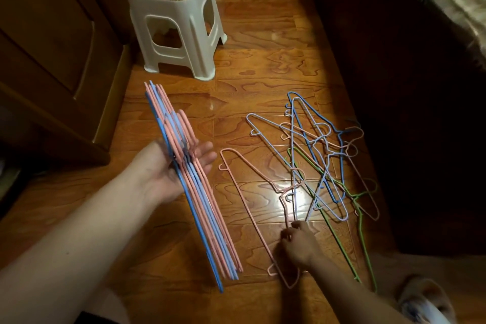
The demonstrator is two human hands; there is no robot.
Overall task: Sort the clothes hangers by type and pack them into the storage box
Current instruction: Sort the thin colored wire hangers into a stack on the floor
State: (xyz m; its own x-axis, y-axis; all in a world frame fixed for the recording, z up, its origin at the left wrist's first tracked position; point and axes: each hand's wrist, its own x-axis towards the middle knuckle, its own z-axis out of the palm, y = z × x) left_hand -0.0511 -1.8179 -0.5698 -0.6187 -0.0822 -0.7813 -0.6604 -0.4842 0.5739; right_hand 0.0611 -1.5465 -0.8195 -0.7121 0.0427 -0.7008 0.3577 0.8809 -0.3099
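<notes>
A stack of hangers (194,192) lies across the left hand (168,168). Right of it, loose hangers (315,160) sprawl on the floor (249,66), one apparently touching the right hand (297,243). A stool (173,16) stands beyond the left hand.

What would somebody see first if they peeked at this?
Probably the bundle of pink and blue hangers stacked across the left hand, left of middle. Next, the tangled hangers on the shiny wooden floor to the right, where the right hand reaches.
</notes>
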